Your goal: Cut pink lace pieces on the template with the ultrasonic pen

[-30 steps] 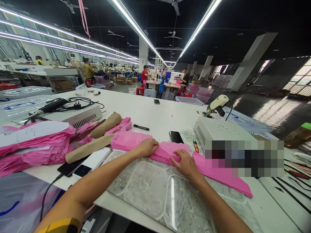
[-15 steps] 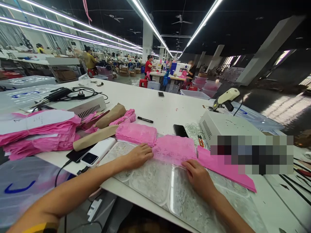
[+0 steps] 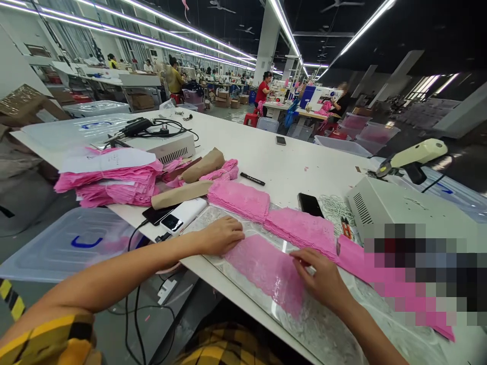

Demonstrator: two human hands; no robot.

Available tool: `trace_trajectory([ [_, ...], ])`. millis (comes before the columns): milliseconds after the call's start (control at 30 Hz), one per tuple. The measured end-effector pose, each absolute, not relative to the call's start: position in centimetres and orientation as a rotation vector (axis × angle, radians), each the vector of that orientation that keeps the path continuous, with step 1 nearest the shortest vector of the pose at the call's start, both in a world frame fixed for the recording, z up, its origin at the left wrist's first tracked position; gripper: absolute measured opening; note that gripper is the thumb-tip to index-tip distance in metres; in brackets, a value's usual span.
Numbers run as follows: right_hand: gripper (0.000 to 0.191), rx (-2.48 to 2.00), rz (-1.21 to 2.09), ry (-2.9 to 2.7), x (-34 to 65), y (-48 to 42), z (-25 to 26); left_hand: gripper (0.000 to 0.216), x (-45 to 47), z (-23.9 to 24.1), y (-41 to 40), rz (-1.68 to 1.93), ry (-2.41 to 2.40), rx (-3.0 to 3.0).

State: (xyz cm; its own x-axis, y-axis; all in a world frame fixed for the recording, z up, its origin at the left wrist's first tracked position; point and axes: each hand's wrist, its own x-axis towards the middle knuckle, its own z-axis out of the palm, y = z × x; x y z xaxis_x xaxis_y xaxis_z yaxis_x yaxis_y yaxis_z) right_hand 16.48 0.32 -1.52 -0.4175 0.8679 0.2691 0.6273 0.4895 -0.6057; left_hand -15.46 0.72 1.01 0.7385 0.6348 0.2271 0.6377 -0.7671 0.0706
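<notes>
A single piece of pink lace (image 3: 266,271) lies flat on the clear plastic template (image 3: 327,324) at the table's near edge. My left hand (image 3: 220,235) rests on the lace's left end, fingers curled down onto it. My right hand (image 3: 321,279) pinches the lace's right edge between thumb and fingers. Just beyond the lace lie two stacks of pink lace pieces: one stack (image 3: 239,199) to the left, the other stack (image 3: 302,229) to the right.
A black phone (image 3: 310,205), small snips (image 3: 346,228), a black marker (image 3: 252,179) and a white machine box (image 3: 399,210) with a cream hand tool (image 3: 414,154) lie beyond. Left: power bank (image 3: 183,215), brown paper rolls (image 3: 201,166), pink bundles (image 3: 114,182), another box (image 3: 167,147). Other people work at far tables.
One lace piece has been drawn off the right stack toward me and now lies on the template. Both hands came nearer with it. The view has swung left.
</notes>
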Motion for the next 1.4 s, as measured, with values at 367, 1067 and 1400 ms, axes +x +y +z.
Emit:
trace_trajectory([
  [367, 0.029, -1.367, 0.536, -2.056, 14.7, 8.7, -3.7, 0.030, -7.6, 0.4, 11.8, -0.188, -1.324, -2.885],
  [1067, 0.021, -1.445, 0.410, -1.779, 11.8, 10.4, 1.5, 0.024, -4.4, 2.6, 8.9, -0.716, -1.633, -2.757],
  [1400, 0.025, -1.463, 0.368, -1.412, 16.8, 8.6, 6.5, 0.038, 6.9, 1.6, 8.2, -0.712, -2.049, -2.619],
])
